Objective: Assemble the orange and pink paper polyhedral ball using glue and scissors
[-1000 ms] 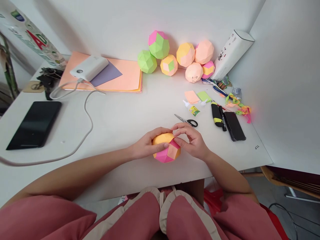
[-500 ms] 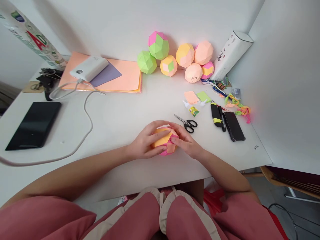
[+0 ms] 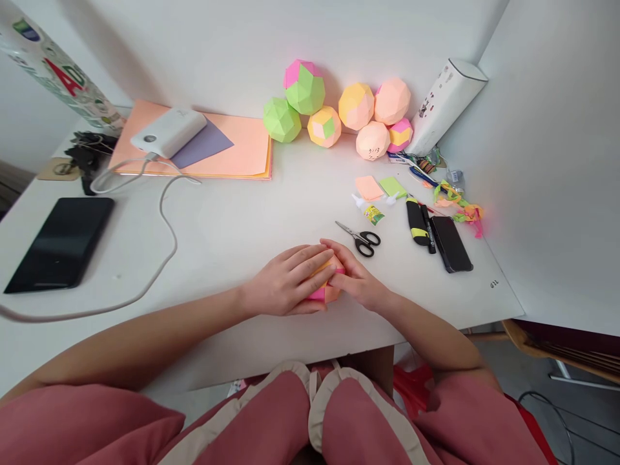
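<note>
A faceted paper ball (image 3: 332,292) in pink, orange and yellow is clasped between both hands near the table's front edge. My left hand (image 3: 292,279) lies over its left side and top, the fingers wrapped across it and hiding much of it. My right hand (image 3: 357,278) grips the right side, its thumb on the front and its fingers behind. Black-handled scissors (image 3: 364,240) lie just beyond my right hand. Farther back are a small glue bottle (image 3: 373,214), orange paper squares (image 3: 369,188) and green paper squares (image 3: 392,187).
Several finished paper balls (image 3: 305,90) line the wall. At left are a black tablet (image 3: 61,244), a white power bank (image 3: 169,132) with a cable, and orange sheets (image 3: 242,142). A phone (image 3: 451,243), highlighter (image 3: 417,221) and white box (image 3: 445,106) stand or lie right.
My left hand has slid over the top of the ball and now covers more of it. The ball appears turned slightly between the hands. The camera view has shifted a little.
</note>
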`<state>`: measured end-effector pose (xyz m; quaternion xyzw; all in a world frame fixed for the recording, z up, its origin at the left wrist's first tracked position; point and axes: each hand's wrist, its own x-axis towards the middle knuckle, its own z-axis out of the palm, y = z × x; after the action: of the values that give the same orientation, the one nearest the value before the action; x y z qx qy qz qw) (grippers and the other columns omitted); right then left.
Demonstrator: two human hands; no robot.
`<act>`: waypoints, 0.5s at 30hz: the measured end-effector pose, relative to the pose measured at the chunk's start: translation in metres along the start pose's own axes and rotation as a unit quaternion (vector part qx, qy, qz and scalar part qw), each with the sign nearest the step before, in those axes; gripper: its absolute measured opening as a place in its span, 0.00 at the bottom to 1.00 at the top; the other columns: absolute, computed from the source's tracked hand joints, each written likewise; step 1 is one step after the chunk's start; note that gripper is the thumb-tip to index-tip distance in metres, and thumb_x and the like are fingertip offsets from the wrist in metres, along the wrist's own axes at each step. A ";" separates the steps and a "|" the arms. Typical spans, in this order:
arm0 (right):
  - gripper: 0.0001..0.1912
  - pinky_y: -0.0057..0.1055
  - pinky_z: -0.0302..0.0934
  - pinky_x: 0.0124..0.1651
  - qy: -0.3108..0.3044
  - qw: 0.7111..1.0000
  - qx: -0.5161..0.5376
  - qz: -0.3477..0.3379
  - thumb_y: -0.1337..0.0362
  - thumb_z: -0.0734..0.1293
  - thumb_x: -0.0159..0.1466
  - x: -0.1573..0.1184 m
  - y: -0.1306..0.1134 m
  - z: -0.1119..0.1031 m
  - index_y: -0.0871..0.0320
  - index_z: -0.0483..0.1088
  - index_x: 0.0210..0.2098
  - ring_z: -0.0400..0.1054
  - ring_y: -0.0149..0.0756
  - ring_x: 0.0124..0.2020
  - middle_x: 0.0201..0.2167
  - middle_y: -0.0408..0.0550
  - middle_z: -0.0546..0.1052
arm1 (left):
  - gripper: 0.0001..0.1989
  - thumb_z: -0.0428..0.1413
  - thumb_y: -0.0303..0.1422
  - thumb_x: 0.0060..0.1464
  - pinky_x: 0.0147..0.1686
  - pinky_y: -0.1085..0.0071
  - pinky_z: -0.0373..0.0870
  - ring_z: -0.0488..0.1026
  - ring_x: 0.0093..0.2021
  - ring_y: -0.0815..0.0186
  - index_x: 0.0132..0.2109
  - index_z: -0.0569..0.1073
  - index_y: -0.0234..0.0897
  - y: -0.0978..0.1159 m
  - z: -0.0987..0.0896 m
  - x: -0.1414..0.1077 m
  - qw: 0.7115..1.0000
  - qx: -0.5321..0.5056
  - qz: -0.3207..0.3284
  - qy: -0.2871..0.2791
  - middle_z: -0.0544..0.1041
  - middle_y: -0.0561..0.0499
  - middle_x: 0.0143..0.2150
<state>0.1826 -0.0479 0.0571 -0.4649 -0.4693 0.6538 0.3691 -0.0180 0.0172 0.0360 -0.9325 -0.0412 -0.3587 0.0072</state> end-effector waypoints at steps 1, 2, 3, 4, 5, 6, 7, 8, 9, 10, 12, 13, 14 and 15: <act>0.32 0.46 0.53 0.72 -0.003 1.000 0.006 0.006 0.60 0.67 0.63 0.000 0.000 -0.001 0.46 0.57 0.65 0.52 0.41 0.71 0.69 0.44 0.58 | 0.28 0.44 0.48 0.68 0.53 0.50 0.75 0.70 0.60 0.48 0.63 0.62 0.29 0.000 0.000 0.001 1.000 -0.003 0.002 -0.002 0.74 0.32 0.55; 0.31 0.47 0.51 0.72 -0.007 1.000 0.013 0.014 0.62 0.65 0.63 0.001 0.001 -0.002 0.46 0.57 0.65 0.52 0.40 0.71 0.69 0.43 0.59 | 0.28 0.44 0.47 0.68 0.53 0.49 0.75 0.70 0.60 0.47 0.63 0.62 0.29 0.000 0.000 0.002 1.000 -0.010 0.004 -0.001 0.73 0.31 0.55; 0.31 0.48 0.50 0.73 -0.011 1.000 0.019 0.021 0.63 0.64 0.64 0.001 0.001 -0.003 0.45 0.57 0.65 0.51 0.40 0.71 0.70 0.42 0.59 | 0.27 0.44 0.45 0.69 0.53 0.49 0.75 0.69 0.61 0.47 0.63 0.61 0.28 0.000 0.000 0.002 1.000 -0.021 0.004 0.002 0.72 0.30 0.57; 0.30 0.48 0.48 0.74 -0.014 0.999 0.022 0.024 0.63 0.63 0.64 0.002 0.002 -0.004 0.45 0.57 0.65 0.51 0.39 0.72 0.70 0.42 0.59 | 0.26 0.44 0.44 0.69 0.54 0.48 0.75 0.68 0.62 0.47 0.64 0.60 0.28 0.000 0.001 0.003 0.999 -0.036 0.002 0.006 0.70 0.29 0.58; 0.30 0.48 0.47 0.74 -0.016 0.999 0.021 0.022 0.64 0.62 0.64 0.002 0.002 -0.005 0.46 0.58 0.65 0.50 0.39 0.72 0.70 0.41 0.59 | 0.25 0.44 0.42 0.69 0.54 0.48 0.74 0.67 0.62 0.47 0.64 0.60 0.29 0.000 0.001 0.003 0.998 -0.055 -0.005 0.012 0.69 0.29 0.59; 0.29 0.48 0.47 0.74 -0.017 1.000 0.018 0.017 0.65 0.61 0.64 0.003 0.003 -0.006 0.46 0.59 0.65 0.50 0.38 0.72 0.69 0.42 0.60 | 0.23 0.44 0.41 0.69 0.54 0.47 0.74 0.67 0.63 0.47 0.64 0.60 0.31 -0.001 0.002 0.003 0.997 -0.074 -0.013 0.020 0.67 0.30 0.59; 0.28 0.48 0.47 0.74 -0.014 1.000 0.012 0.012 0.64 0.61 0.65 0.004 0.003 -0.007 0.47 0.60 0.64 0.51 0.38 0.72 0.69 0.42 0.60 | 0.22 0.44 0.39 0.69 0.53 0.47 0.75 0.66 0.63 0.47 0.64 0.61 0.33 -0.001 0.002 0.002 0.995 -0.090 -0.023 0.031 0.67 0.32 0.59; 0.27 0.48 0.48 0.74 -0.008 1.000 0.004 0.010 0.63 0.61 0.65 0.004 0.004 -0.007 0.48 0.61 0.64 0.52 0.39 0.71 0.68 0.43 0.61 | 0.21 0.45 0.38 0.68 0.52 0.47 0.75 0.66 0.63 0.47 0.63 0.62 0.35 -0.002 0.003 0.002 0.993 -0.100 -0.032 0.046 0.67 0.33 0.58; 0.25 0.48 0.50 0.73 0.003 1.000 -0.006 0.009 0.62 0.61 0.66 0.005 0.004 -0.008 0.49 0.61 0.63 0.54 0.39 0.70 0.68 0.44 0.62 | 0.20 0.46 0.37 0.67 0.52 0.47 0.75 0.67 0.62 0.48 0.63 0.63 0.36 -0.003 0.003 0.001 0.992 -0.105 -0.036 0.060 0.68 0.35 0.56; 0.24 0.48 0.52 0.72 0.016 1.000 -0.020 0.008 0.59 0.61 0.67 0.005 0.004 -0.008 0.50 0.62 0.62 0.56 0.39 0.69 0.67 0.46 0.63 | 0.19 0.47 0.35 0.67 0.52 0.46 0.75 0.68 0.61 0.48 0.62 0.64 0.36 -0.004 0.003 0.000 0.991 -0.108 -0.035 0.073 0.69 0.36 0.55; 0.24 0.47 0.58 0.68 0.040 0.997 -0.062 -0.004 0.52 0.61 0.69 0.005 0.004 -0.007 0.51 0.63 0.62 0.60 0.41 0.66 0.65 0.49 0.65 | 0.20 0.49 0.30 0.65 0.54 0.46 0.74 0.70 0.59 0.50 0.62 0.64 0.35 -0.005 0.003 -0.001 0.988 -0.117 -0.037 0.092 0.71 0.37 0.53; 0.25 0.47 0.61 0.66 0.051 0.994 -0.090 -0.020 0.49 0.60 0.69 0.005 0.004 -0.007 0.52 0.63 0.61 0.62 0.41 0.63 0.63 0.51 0.67 | 0.21 0.49 0.28 0.64 0.55 0.45 0.74 0.70 0.59 0.50 0.63 0.63 0.35 -0.005 0.003 -0.002 0.986 -0.130 -0.048 0.096 0.72 0.37 0.53; 0.26 0.46 0.64 0.64 0.062 0.990 -0.123 -0.041 0.47 0.60 0.69 0.005 0.005 -0.007 0.52 0.63 0.60 0.64 0.41 0.61 0.61 0.53 0.67 | 0.22 0.48 0.27 0.64 0.56 0.44 0.73 0.69 0.60 0.50 0.64 0.62 0.36 -0.005 0.003 -0.002 0.982 -0.148 -0.067 0.098 0.72 0.36 0.55; 0.26 0.46 0.66 0.62 0.074 0.982 -0.158 -0.068 0.45 0.58 0.69 0.005 0.007 -0.007 0.53 0.64 0.60 0.66 0.41 0.59 0.59 0.54 0.68 | 0.22 0.46 0.26 0.65 0.57 0.44 0.72 0.68 0.62 0.50 0.65 0.62 0.37 -0.005 0.002 -0.003 0.976 -0.168 -0.092 0.100 0.72 0.36 0.57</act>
<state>0.1871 -0.0430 0.0484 -0.5317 -0.5682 0.5088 0.3681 -0.0191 0.0221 0.0321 -0.8718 -0.0649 -0.4513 -0.1789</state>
